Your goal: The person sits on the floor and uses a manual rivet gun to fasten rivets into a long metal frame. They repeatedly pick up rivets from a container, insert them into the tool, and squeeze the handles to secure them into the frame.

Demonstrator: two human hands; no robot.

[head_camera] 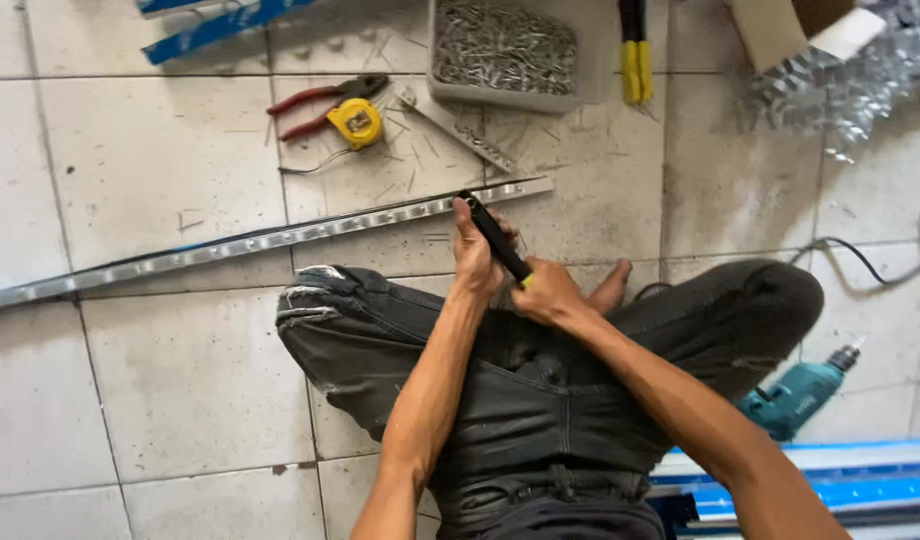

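Your left hand (473, 262) and right hand (546, 292) both grip the black-handled tool (496, 240), its tip on the metal strip (280, 240) (tape measure (357, 122) well apart).

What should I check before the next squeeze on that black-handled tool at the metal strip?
1. Both hands on the tool: left hand and right hand grip the black-handled tool. Ok.
2. Tool head on the metal strip: it meets the strip's right end. Ok.
3. Exact seating of the head: hidden by the hands. Cannot tell.
4. Strip flat on the tiled floor: ok.
5. Bare foot close beside the hands. Not ok.
6. Tray of fasteners full. Ok.
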